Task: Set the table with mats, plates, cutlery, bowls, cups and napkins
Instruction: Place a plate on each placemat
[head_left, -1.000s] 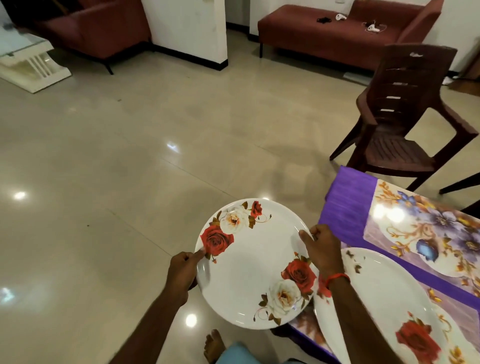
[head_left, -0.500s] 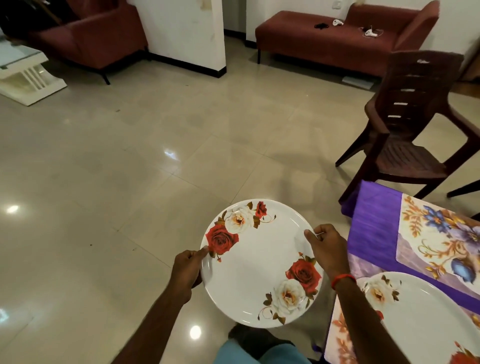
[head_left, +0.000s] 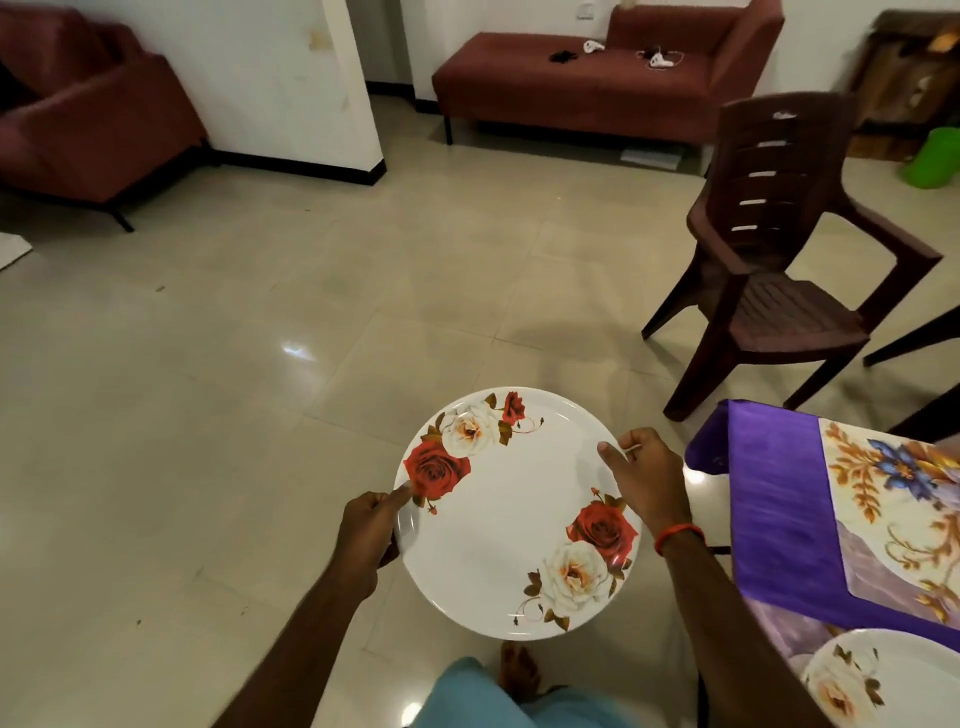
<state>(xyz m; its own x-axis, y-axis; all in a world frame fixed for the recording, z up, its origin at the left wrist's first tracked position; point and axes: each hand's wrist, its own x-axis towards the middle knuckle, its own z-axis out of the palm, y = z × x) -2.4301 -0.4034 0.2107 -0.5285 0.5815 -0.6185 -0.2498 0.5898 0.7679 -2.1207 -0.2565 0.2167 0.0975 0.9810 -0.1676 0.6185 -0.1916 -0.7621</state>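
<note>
Plate (head_left: 511, 514) gripped between left hand (head_left: 366, 527), right hand (head_left: 647, 480).

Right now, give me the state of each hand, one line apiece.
Left hand: closed on the left rim of the floral plate.
Right hand: closed on the plate's right rim.

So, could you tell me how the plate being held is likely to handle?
Probably stiff: the plate lies flat with the left hand and right hand gripping only its rim. Its glossy face looks slippery. It might chip if dropped on the tiled floor.
</note>
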